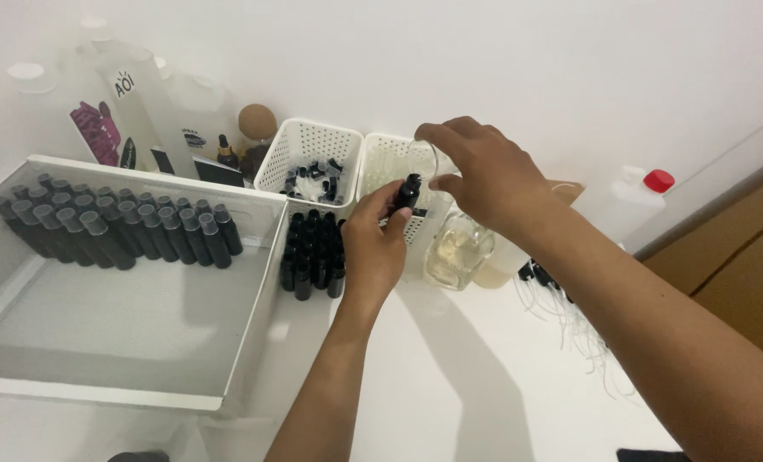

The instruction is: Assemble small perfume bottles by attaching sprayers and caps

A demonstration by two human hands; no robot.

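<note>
My left hand (pixel 373 244) grips a small black bottle (pixel 408 193) upright, just right of a cluster of open black bottles (pixel 313 252) on the white table. My right hand (pixel 484 175) holds a clear glass beaker (pixel 427 158) tilted over the small bottle's mouth. Behind the hands stands a clear glass flask (pixel 458 251) with pale yellow liquid. Whether liquid is flowing cannot be made out.
A large white tray (pixel 142 351) at left holds rows of capped dark bottles (pixel 116 227). Two white perforated baskets (pixel 308 141) stand at the back, one with black caps. White jugs (pixel 133 103) line the wall. A red-capped jug (pixel 629 201) and white tubes (pixel 570 321) lie at right.
</note>
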